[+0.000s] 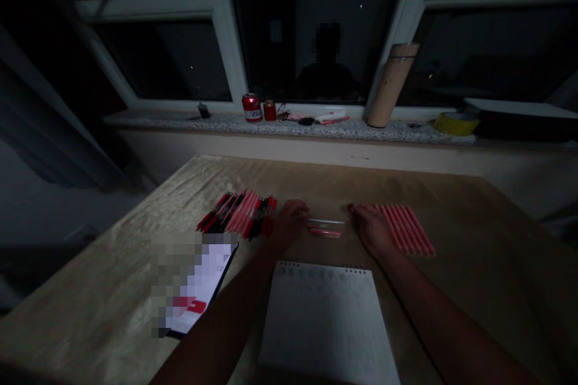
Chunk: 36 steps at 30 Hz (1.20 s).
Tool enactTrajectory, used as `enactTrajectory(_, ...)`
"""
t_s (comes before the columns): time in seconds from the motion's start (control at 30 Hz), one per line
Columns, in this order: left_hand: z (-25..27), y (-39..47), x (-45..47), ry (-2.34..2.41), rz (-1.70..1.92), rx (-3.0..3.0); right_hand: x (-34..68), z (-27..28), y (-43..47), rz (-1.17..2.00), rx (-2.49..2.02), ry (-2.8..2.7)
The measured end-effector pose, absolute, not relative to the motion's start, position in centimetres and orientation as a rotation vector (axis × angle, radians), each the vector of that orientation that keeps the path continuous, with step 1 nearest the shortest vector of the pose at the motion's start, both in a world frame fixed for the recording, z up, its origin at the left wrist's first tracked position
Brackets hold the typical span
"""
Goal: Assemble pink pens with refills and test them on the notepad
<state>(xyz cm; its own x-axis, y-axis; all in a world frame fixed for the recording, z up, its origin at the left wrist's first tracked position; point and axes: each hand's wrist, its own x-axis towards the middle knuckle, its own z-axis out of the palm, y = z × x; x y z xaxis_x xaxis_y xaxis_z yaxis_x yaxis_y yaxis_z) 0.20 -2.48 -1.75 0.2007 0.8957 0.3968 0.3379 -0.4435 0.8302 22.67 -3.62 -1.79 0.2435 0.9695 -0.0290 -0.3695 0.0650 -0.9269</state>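
My left hand (291,218) rests low over the table with its fingers curled together; what they hold, if anything, is too dark to make out. Right by its fingertips a thin white stick, like a pen refill (327,222), lies crosswise. Just nearer to me is a pink pen-like tube (325,233). My right hand (374,228) is closed at the fingertips around a small red piece (351,209), its exact kind unclear. Beside this hand lies a neat row of pink pens (409,228). Left of my left hand is a pile of red, black and pink pens (241,213).
A spiral notepad (327,319) lies between my forearms. A lit phone (198,289), partly pixelated, is at the left. On the windowsill stand a red can (251,108), a red jar (270,110), a tall tan cylinder (392,87) and a yellow tape roll (456,124).
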Motion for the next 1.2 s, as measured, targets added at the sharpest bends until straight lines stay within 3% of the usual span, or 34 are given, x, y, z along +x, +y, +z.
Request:
enactTrajectory(0.67,-1.7,-3.5,0.5,1.165,1.038,2.316,22.6,-0.8,-5.5,0.594,-1.243,-1.936)
enactTrajectory(1.2,-1.8,-3.1,0.4,1.189,1.136,2.231,23.7,-0.9,-5.2,0.636,-1.17,-2.106)
